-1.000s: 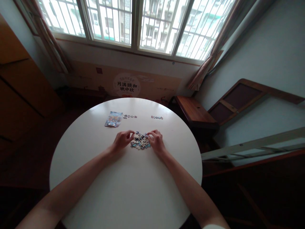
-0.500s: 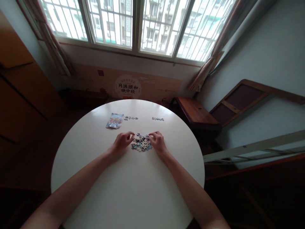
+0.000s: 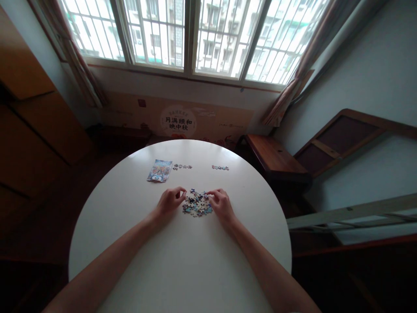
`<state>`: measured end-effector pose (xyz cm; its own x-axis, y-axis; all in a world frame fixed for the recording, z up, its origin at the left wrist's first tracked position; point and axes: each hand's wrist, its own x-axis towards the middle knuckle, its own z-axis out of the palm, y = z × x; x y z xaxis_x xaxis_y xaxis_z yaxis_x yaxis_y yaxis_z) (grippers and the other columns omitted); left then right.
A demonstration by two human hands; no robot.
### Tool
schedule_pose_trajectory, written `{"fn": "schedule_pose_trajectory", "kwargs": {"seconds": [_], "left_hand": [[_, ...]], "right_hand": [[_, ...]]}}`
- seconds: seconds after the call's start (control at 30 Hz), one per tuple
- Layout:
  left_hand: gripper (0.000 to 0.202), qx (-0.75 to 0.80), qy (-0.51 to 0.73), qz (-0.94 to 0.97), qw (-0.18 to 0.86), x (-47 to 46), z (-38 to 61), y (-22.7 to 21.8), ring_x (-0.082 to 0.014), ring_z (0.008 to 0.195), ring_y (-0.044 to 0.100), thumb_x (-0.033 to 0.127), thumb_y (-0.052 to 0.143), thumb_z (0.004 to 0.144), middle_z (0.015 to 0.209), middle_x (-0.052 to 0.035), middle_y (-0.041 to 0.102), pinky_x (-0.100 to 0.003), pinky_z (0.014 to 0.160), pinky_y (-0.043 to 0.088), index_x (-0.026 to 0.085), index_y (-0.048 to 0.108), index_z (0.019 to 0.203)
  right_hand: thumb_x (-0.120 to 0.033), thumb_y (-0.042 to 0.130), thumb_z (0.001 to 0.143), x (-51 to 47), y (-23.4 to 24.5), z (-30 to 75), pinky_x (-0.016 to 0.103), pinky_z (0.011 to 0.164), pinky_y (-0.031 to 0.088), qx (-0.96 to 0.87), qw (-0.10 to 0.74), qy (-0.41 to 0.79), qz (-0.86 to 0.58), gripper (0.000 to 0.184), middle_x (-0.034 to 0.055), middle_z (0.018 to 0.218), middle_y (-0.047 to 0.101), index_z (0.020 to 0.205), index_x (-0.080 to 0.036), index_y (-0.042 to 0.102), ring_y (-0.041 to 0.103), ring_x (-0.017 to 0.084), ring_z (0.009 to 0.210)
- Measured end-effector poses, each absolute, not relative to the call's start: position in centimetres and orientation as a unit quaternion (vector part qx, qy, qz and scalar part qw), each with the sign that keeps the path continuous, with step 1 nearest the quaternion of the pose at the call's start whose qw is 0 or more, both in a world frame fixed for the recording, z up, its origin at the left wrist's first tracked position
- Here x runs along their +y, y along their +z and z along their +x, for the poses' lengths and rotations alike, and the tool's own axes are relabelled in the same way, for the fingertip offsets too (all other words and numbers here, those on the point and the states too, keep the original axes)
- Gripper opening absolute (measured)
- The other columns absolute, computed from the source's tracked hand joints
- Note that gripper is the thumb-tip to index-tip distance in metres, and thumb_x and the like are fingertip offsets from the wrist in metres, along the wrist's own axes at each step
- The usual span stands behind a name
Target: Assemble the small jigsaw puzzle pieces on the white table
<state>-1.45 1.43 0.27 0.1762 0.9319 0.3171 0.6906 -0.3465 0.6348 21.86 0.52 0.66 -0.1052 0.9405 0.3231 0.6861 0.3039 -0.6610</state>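
Note:
A loose heap of jigsaw puzzle pieces (image 3: 197,206) lies on the white round table (image 3: 182,261), between my two hands. My left hand (image 3: 171,200) rests at the heap's left side, fingers curled and thumb and forefinger pinched close together; whatever they hold is too small to make out. At the right side, the bent fingers of my right hand (image 3: 220,202) pinch at the edge of the heap, where pieces touch or lie just under the fingertips. Whether a piece is between them cannot be seen clearly.
Beyond the heap lie a joined row of pieces (image 3: 183,166) and a second short row (image 3: 220,168) to its right. A colourful picture packet (image 3: 159,170) lies to the left. A wooden bench (image 3: 276,156) stands past the table's right rim, below the barred window (image 3: 163,39).
The view has shifted slightly, so the table and everything on it sit a little lower and farther right. Both hands stay beside the heap with nearly the same finger pose.

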Motion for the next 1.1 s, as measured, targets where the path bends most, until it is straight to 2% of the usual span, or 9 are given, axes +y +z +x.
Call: {"fn": "schedule_pose_trajectory", "kwargs": {"seconds": [0.23,0.8,1.1], "left_hand": [[0.027,0.554,0.329,0.746,0.166,1.4,-1.4,0.5,-0.0075,0.049,0.044,0.033,0.049,0.083,0.053,0.0033,0.05,-0.019,0.053,0.029,0.015,0.069,0.088],[0.03,0.546,0.308,0.767,0.14,1.7,-1.2,0.7,-0.0082,0.048,0.043,0.035,0.046,0.085,0.053,0.0024,0.052,-0.021,0.054,0.029,0.016,0.068,0.085],[0.028,0.546,0.285,0.779,0.119,1.7,-1.4,0.8,-0.0103,0.053,0.049,0.035,0.046,0.085,0.058,0.001,0.057,-0.022,0.057,0.032,0.018,0.068,0.088]], "right_hand": [[-0.022,0.054,0.08,1.0,0.6,22.1,0.031,0.081,0.043,-0.73,0.364,0.187,-0.547,0.022,0.0062,0.086,0.059,0.094,-0.019,0.07,0.055,0.018,0.084],[-0.023,0.052,0.081,1.8,0.2,22.1,0.029,0.075,0.046,-0.726,0.388,0.181,-0.538,0.023,0.0068,0.087,0.061,0.096,-0.016,0.068,0.057,0.016,0.077],[-0.026,0.054,0.081,1.8,0.5,21.5,0.029,0.073,0.046,-0.731,0.37,0.161,-0.55,0.022,0.0065,0.085,0.063,0.095,-0.017,0.069,0.057,0.015,0.072]]}}
